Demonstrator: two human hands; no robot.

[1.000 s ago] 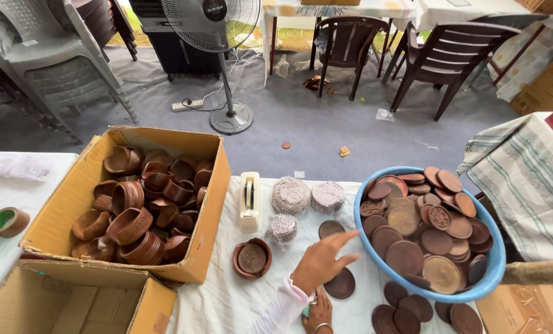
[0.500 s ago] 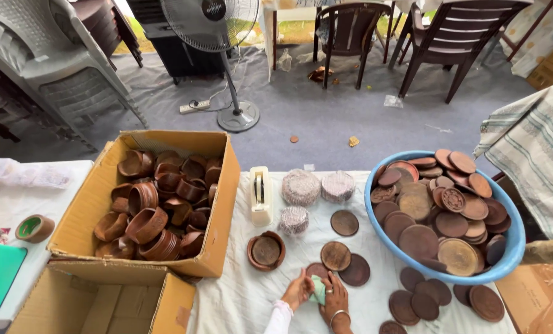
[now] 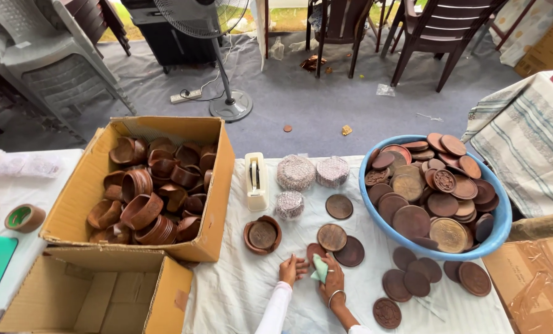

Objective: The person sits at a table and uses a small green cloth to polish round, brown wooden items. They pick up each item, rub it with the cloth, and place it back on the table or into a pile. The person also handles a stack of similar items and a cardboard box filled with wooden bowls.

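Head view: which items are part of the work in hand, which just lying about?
In hand: left hand, right hand, green cloth, brown disc, loose discs, blue basin of discs.
Lying about: tape dispenser, tape roll, fan, chairs.

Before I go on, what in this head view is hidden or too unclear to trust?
- Disc under the hands: mostly covered by the left hand and right hand; its face is unseen.
- Pale green cloth: too small to tell which hand grips it.
- Lower discs in the blue basin: buried by the top layer.
- Empty-looking box: cut off by the bottom edge.
- Both forearms: cut off by the bottom edge.
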